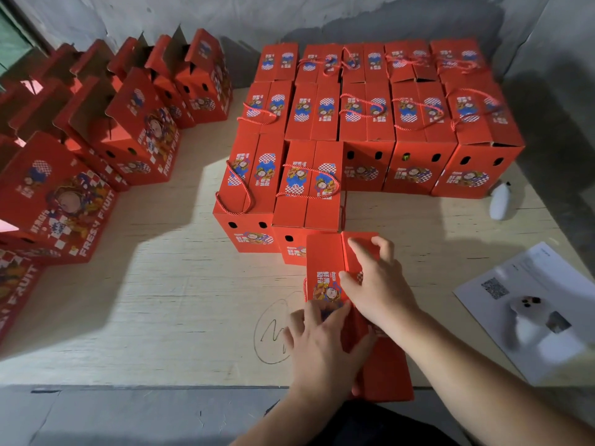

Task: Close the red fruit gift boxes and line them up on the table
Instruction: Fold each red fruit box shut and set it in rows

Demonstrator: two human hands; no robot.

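Red gift box point(325, 262), flaps under spread fingers point(354, 249)

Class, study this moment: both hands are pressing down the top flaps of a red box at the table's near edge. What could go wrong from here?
1. The red cardboard gift box under both hands overhangs the pale wooden table edge; pressing may tip it off.
2. Its red cord handle hangs at the side and may get trapped.
3. Sliding it forward could knock the closed red boxes out of line.
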